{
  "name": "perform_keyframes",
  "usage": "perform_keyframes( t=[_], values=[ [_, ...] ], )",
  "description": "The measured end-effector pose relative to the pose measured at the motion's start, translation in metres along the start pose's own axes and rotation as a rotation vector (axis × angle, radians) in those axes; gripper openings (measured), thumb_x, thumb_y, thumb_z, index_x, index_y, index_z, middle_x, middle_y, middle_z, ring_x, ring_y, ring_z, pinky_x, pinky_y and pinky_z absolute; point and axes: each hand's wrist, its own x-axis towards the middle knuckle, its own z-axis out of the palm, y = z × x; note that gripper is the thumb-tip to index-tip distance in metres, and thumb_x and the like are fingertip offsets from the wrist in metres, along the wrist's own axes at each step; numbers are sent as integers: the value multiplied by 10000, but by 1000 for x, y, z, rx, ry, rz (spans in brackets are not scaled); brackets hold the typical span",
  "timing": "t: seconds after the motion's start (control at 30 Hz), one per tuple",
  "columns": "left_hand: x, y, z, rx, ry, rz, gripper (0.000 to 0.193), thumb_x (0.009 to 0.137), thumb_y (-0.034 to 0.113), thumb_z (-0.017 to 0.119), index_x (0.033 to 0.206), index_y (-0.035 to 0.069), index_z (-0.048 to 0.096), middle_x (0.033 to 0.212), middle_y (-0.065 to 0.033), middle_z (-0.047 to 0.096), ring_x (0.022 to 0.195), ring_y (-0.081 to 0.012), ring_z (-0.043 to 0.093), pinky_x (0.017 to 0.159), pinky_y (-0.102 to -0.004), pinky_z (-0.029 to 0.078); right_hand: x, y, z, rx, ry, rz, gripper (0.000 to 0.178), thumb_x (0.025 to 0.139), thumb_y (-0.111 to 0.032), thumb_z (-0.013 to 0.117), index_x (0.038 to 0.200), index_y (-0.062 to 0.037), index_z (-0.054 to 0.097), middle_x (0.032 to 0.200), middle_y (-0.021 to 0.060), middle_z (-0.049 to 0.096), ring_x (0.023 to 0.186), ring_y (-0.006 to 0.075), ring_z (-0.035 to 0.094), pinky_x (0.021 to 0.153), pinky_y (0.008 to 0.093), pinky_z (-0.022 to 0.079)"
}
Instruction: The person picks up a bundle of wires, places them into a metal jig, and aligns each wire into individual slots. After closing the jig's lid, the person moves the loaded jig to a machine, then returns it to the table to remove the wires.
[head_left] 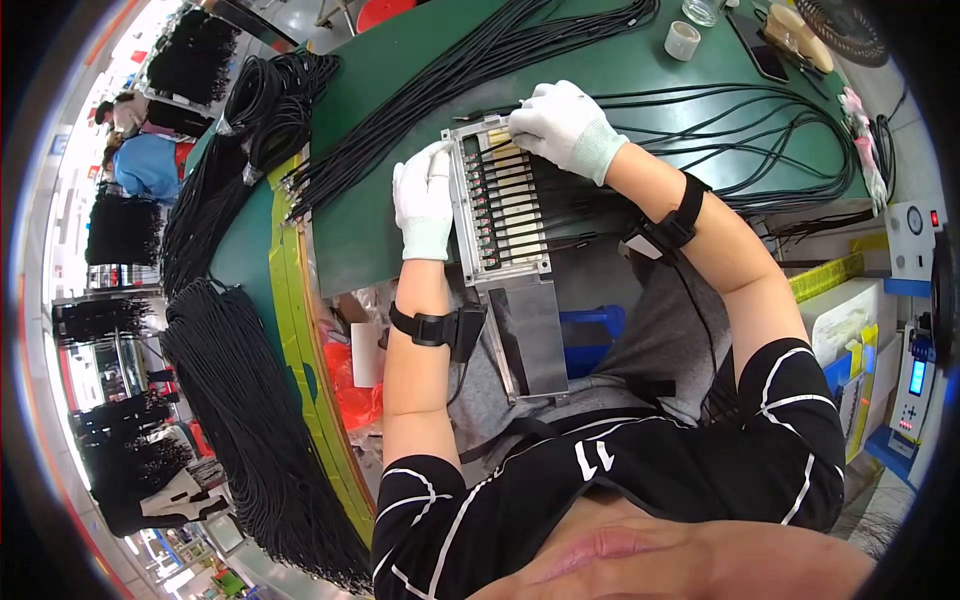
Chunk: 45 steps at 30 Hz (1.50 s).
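A metal fixture (466,215) with a row of parallel slots lies at the green table's near edge. Small connector ends of black cables sit in several slots, and the cables lead off its right side. My left hand (424,200), in a white glove, rests along the fixture's left side. Its fingers are stretched out toward the upper left corner. Over the fixture's upper right end is my gloved right hand (565,125), fingers curled and pressed together. What they pinch is hidden beneath the glove.
Long black cables (440,90) run across the green table (380,45), with more looping at right (790,130). Thick cable bundles (235,400) hang at left. A tape roll (682,41) and a phone (758,48) lie at the back right. A metal plate (530,340) extends below the fixture.
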Motion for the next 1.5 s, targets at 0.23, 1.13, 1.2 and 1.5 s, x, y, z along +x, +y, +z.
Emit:
perform_keyframes(
  t=[0.23,1.13,1.2,1.5],
  values=[
    [-9,22,10,451,-43,478,342,868,489,642,1125,285,742,1395,-193,523,1275,-380,454,1143,-501,247,3,3,8,-64,27,43,137,835,-276,675,915,-166,682,828,10,662,893,232,625,767,385,491],
    [0,21,6,-171,46,420,119,840,139,729,828,33,678,1081,-123,693,1081,-288,599,967,-412,453,9,-23,-4,443,-38,-43,213,807,-274,731,920,-107,662,873,83,670,862,308,610,770,428,488],
    [2,20,4,-282,79,295,121,829,139,735,820,32,679,1061,-118,697,1069,-289,603,962,-411,456,10,-9,-11,437,-32,7,204,808,-271,728,924,-114,669,876,82,673,850,308,615,767,428,488],
    [4,13,-11,365,192,291,200,890,221,707,904,22,689,988,-120,708,1002,-213,624,894,-331,479,0,-9,-11,161,-22,22,152,830,-262,679,910,-134,693,826,59,658,838,289,629,768,413,496]
  ],
)
